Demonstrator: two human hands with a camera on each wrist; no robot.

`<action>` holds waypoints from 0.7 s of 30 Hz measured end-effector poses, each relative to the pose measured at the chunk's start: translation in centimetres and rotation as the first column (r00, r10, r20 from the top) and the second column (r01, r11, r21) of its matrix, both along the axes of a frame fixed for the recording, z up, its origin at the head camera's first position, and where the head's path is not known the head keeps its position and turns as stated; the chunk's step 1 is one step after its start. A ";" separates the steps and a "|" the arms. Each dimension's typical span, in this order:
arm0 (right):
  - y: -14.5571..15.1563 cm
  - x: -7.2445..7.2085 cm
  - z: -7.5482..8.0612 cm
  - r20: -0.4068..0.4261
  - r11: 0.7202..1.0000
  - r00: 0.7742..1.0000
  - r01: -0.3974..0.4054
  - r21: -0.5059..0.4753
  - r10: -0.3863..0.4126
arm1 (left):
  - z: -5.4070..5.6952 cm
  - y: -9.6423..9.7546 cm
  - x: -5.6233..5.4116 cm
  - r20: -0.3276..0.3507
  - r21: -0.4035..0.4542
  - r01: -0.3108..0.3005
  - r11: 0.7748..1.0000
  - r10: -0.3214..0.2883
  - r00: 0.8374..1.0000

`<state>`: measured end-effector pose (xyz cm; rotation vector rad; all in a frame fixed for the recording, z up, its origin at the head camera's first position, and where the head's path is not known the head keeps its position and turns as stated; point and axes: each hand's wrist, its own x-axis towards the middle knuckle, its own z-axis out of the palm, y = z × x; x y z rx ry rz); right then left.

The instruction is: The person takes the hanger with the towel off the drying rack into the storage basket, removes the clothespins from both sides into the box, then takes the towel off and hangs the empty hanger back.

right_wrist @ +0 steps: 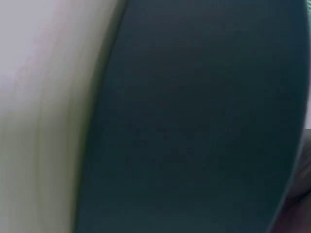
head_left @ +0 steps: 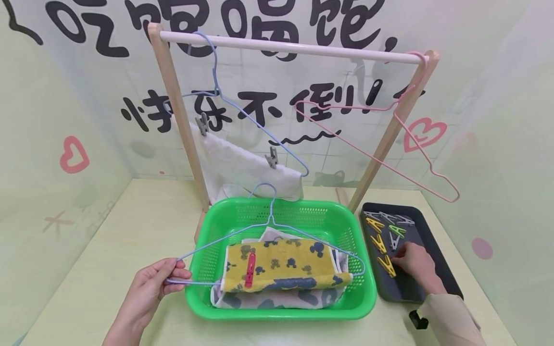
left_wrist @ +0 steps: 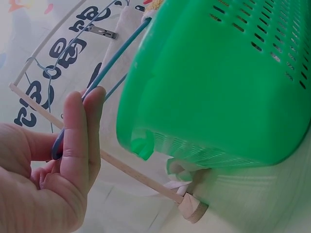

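My left hand [head_left: 151, 283] pinches the left end of a blue wire hanger [head_left: 225, 237], with thumb and fingers round the wire in the left wrist view. A yellow patterned towel [head_left: 281, 259] lies folded over its lower bar, above the green basket [head_left: 281, 315]. One red clothespin [head_left: 250, 270] sits on the towel's left part. In the dark tray [head_left: 433, 240], my right hand [head_left: 416, 262] reaches down with its fingertips at a yellow clothespin [head_left: 386, 265]. Whether they grip it is hidden. The right wrist view shows mostly a dark surface, without fingers.
Behind the basket stands a wooden rack with a white rod [head_left: 290, 46]. Another blue hanger [head_left: 255, 120] hangs there, a white cloth [head_left: 242, 158] clipped below with grey clothespins. A pink hanger [head_left: 376, 156] hangs at right. Several grey, yellow and green clothespins [head_left: 396, 230] lie in the tray.
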<state>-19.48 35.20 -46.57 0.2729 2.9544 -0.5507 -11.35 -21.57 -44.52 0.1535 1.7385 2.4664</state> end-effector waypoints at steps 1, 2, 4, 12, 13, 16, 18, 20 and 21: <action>0.0 0.0 0.0 0.001 1.000 1.000 0.001 0.000 -0.001 | 0.0 0.0 0.0 0.001 -0.001 -0.001 1.000 0.001 1.000; 0.0 0.0 0.0 -0.001 1.000 1.000 0.002 0.001 -0.002 | 0.0 0.0 0.0 0.002 -0.002 -0.002 1.000 0.002 1.000; -0.1 0.0 0.0 0.001 1.000 1.000 0.006 0.002 -0.006 | 0.0 0.1 0.0 0.003 -0.005 -0.004 1.000 0.004 1.000; 0.1 0.3 0.0 -0.003 0.999 0.999 0.034 -0.016 -0.034 | 0.1 0.2 0.0 0.000 -0.004 -0.002 1.000 0.001 1.000; 0.1 0.4 0.1 -0.012 0.999 0.999 0.041 -0.017 -0.041 | 0.1 0.2 0.0 -0.002 -0.002 0.001 1.000 -0.001 1.000; 0.0 0.5 0.3 -0.082 0.999 0.995 0.050 -0.021 -0.052 | 0.0 0.2 0.0 -0.009 0.002 0.006 1.000 -0.006 1.000; -0.3 0.7 0.7 -0.160 0.998 0.986 0.038 -0.040 -0.044 | 0.0 0.2 0.0 -0.011 0.001 0.007 1.000 -0.007 1.000; -1.0 0.9 1.1 -0.237 0.997 0.971 0.006 -0.078 -0.025 | 0.0 0.2 0.0 -0.012 0.004 0.008 1.000 -0.008 1.000; -1.4 1.0 1.5 -0.270 0.995 0.963 -0.015 -0.099 -0.012 | 0.0 0.2 0.0 -0.014 0.005 0.009 1.000 -0.009 1.000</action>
